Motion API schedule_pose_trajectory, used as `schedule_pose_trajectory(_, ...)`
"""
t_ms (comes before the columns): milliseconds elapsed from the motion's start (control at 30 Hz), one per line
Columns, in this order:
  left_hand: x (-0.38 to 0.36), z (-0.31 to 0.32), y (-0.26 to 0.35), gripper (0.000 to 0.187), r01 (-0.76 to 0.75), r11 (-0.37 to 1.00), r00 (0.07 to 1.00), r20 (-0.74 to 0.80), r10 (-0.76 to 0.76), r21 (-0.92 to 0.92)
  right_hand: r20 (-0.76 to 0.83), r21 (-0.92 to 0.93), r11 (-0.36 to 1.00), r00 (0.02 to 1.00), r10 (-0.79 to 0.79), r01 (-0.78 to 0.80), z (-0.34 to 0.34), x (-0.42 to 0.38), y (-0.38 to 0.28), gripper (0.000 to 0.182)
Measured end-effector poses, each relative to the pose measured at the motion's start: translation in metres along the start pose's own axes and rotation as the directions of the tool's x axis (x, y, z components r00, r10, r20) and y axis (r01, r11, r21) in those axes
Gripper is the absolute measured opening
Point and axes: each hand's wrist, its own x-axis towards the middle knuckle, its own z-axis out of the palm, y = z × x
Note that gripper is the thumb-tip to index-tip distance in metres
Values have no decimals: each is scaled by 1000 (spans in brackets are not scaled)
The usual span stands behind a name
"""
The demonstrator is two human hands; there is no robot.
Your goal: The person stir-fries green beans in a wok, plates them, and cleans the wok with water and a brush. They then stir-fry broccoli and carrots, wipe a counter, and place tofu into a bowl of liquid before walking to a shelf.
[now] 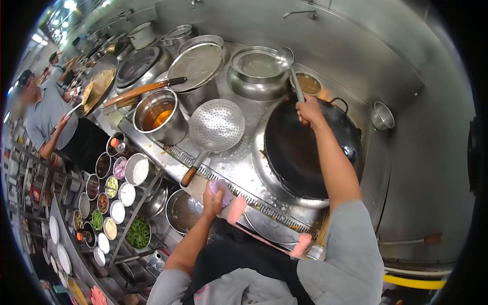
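Note:
My right hand is wrapped round the handle of a long metal ladle, whose bowl is over the edge of a lidded steel pot at the back. Under my right forearm sits a large black wok on the round burner. My left hand grips a bunched purple cloth at the stove's front edge. Just behind that hand lies a perforated strainer with a wooden handle. A small pot of brownish liquid stands behind the wok.
A pot of orange oil stands left of the strainer. Bowls of ingredients fill a rack at lower left. Another person works at a wok on the far left. A steel bowl is at the right wall.

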Motion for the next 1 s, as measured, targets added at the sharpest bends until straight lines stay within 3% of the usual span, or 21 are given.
schedule_pose_trajectory(100,1,-2,1,33,18,1000,1000,-6,-18,22,-59,-141,983,992,108,-115,49,57,-1,9)
schedule_pose_trajectory(133,0,-2,1,33,22,999,1000,-6,-21,28,74,143,962,972,223,-232,57,78,2,7)
schedule_pose_trajectory(167,0,-2,2,34,26,999,1000,-3,-26,33,232,391,844,927,295,-367,57,101,6,7)
schedule_pose_trajectory(200,0,-3,2,34,39,999,999,-2,-39,21,399,576,643,860,317,-505,56,106,2,10)
schedule_pose_trajectory(300,0,-3,2,35,38,999,999,-3,-38,20,435,863,224,892,125,-453,48,93,8,17)
schedule_pose_trajectory(333,1,-4,4,35,24,999,1000,-8,-24,24,449,852,243,886,114,-463,42,82,5,19)
schedule_pose_trajectory(433,0,-5,4,36,3,1000,1000,-2,-3,23,590,797,101,803,77,-595,12,48,1,18)
schedule_pose_trajectory(500,1,-4,-1,36,5,1000,1000,7,-5,3,582,794,175,812,57,-582,-15,14,-5,11)
schedule_pose_trajectory(600,2,-5,-1,37,-23,999,999,32,24,-42,518,793,355,855,36,-495,-54,-52,-19,18)
schedule_pose_trajectory(633,2,-5,-6,37,-26,998,998,49,29,-60,562,779,297,825,58,-552,-68,-67,-16,19)
schedule_pose_trajectory(700,4,-6,-16,38,-35,997,997,70,40,-68,524,790,319,847,94,-524,-92,-113,-20,18)
schedule_pose_trajectory(733,6,-6,-17,38,-47,996,996,72,52,-76,470,778,433,879,81,-456,-101,-136,-23,17)
schedule_pose_trajectory(833,5,-6,-10,38,-93,994,993,65,96,-53,337,788,473,919,203,-393,-121,-190,-30,15)
schedule_pose_trajectory(967,7,-8,-13,43,-141,990,987,79,140,8,132,447,842,954,270,-301,-135,-235,-28,10)
schedule_pose_trajectory(1000,8,-8,-17,46,-175,984,982,77,174,19,33,382,895,972,235,-229,-139,-238,-13,21)
